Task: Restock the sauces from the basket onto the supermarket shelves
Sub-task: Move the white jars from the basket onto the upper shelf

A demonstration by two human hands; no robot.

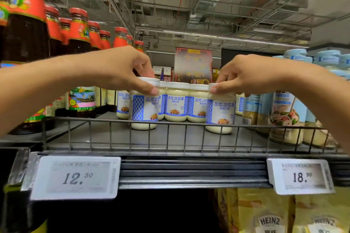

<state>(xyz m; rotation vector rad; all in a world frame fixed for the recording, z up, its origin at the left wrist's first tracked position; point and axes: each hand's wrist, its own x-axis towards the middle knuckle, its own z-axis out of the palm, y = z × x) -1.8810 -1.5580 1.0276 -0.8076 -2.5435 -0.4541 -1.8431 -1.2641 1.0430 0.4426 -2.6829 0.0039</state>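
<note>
Two white salad-sauce jars with blue-and-white labels stand on the top shelf (189, 138) behind its wire rail. My left hand (121, 68) grips the white lid of the left jar (144, 108) from above. My right hand (251, 73) pinches the lid of the right jar (220, 112) the same way. Both jars rest on the shelf surface, in front of a row of several identical jars (177, 104). The basket is out of view.
Dark sauce bottles with red caps (79, 32) crowd the shelf's left side. Pale blue-capped jars (286, 111) stand at the right. Price tags reading 12.50 (75, 178) and 18.90 (301, 176) hang on the shelf edge. Yellow Heinz pouches (269, 213) sit below.
</note>
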